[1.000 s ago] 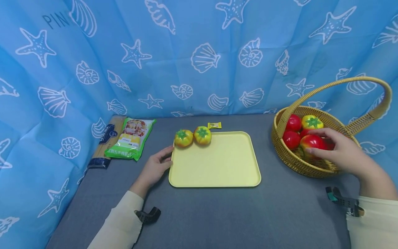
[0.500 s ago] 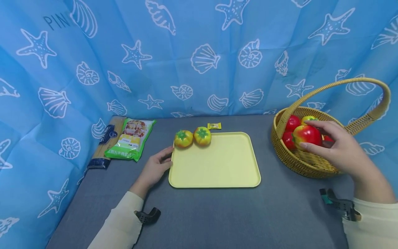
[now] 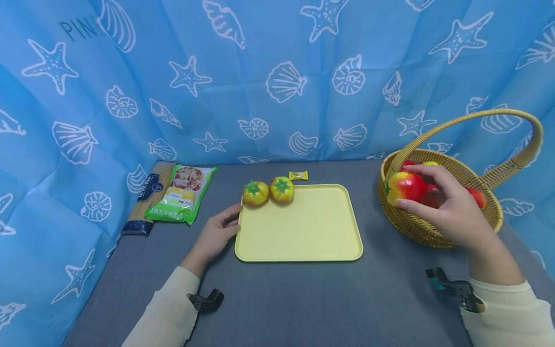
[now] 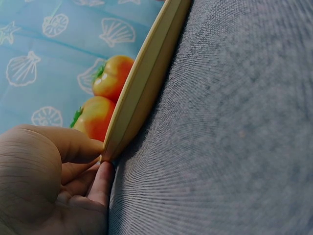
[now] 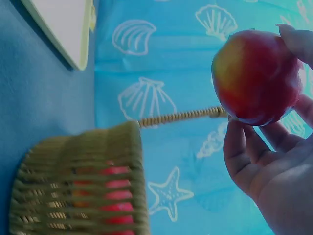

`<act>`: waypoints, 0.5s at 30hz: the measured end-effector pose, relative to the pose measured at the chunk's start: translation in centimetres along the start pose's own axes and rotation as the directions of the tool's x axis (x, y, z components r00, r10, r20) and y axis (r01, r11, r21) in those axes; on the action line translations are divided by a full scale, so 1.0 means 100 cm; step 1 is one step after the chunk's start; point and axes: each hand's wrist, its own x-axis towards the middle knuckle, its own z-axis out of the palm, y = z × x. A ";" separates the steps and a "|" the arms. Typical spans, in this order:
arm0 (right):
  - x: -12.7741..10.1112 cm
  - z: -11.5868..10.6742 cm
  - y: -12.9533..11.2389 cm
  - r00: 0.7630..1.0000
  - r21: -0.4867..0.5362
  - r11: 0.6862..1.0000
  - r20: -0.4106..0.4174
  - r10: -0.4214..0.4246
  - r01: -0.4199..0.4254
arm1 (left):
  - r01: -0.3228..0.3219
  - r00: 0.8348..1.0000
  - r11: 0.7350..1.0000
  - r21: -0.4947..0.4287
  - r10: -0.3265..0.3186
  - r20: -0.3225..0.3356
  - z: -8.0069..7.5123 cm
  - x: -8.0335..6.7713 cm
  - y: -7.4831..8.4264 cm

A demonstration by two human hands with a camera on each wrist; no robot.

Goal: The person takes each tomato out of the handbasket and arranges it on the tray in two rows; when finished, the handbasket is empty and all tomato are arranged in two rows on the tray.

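My right hand [image 3: 453, 209] holds a red-and-yellow round fruit [image 3: 406, 187] with its thumb and fingertips, over the near left side of a wicker basket [image 3: 414, 230]. In the right wrist view this fruit [image 5: 257, 78] appears glossy, with the basket's woven wall [image 5: 83, 181] lower left. A pale yellow tray [image 3: 299, 231] lies at the middle of the table. At its left edge, my left hand [image 3: 217, 233] pinches the rim, thumb and finger meeting it in the left wrist view [image 4: 63, 171]. Two yellow-orange tomatoes [image 3: 256, 193] with green tops rest at the tray's far left corner.
Several more fruits, among them a red one [image 3: 477, 197], lie in the basket beneath its tall arched handle [image 3: 535, 140]. Behind the tray is a small yellow packet [image 3: 298, 175]. A green-edged food bag [image 3: 182, 193] overlaps a pasta pack [image 3: 145, 200] at the back left.
My right hand has lifted the red-and-yellow fruit from among the others and moved it left toward the basket's near left rim. My left hand has stayed at the tray.
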 end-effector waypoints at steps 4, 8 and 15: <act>0.003 0.012 0.000 1.000 0.027 0.999 0.018 -0.025 0.025 | 0.002 1.000 1.000 0.007 -0.002 -0.001 0.000 0.000 0.000; 0.007 0.028 -0.003 0.998 0.100 0.995 0.059 -0.017 0.011 | 0.009 1.000 1.000 0.007 -0.009 -0.002 -0.001 0.000 -0.001; 0.011 0.061 0.002 0.991 0.211 0.977 0.133 -0.016 -0.012 | -0.001 1.000 1.000 -0.005 0.001 -0.001 0.000 0.000 -0.002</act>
